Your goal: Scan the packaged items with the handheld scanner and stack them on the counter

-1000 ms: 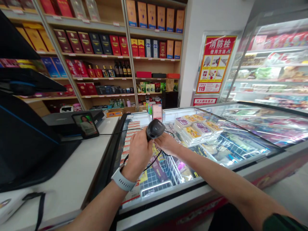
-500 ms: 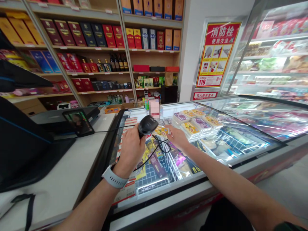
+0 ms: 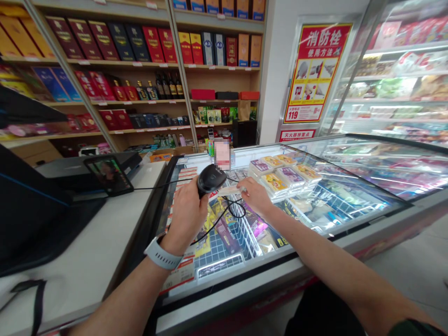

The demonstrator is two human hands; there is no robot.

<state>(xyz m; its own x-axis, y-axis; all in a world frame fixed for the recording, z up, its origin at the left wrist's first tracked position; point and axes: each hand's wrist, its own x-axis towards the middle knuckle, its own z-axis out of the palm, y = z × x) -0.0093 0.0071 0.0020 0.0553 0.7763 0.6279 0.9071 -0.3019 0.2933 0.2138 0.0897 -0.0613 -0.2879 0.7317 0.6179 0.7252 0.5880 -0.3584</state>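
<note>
Pale, likely flat pack (image 3: pixel 228 191) between 2 hands (image 3: pixel 189 205) (image 3: pixel 258 198)

A head-worn camera looks forward and down past the person's left hand (image 3: pixel 188 211) and right hand (image 3: pixel 257 198), close above a glass-topped freezer (image 3: pixel 227 295), facing shelves (image 3: pixel 213 67) well beyond.

The right hand (image 3: pixel 257 198) hides one end of a pale flat pack (image 3: pixel 228 190) (markings too blurred to read).
</note>
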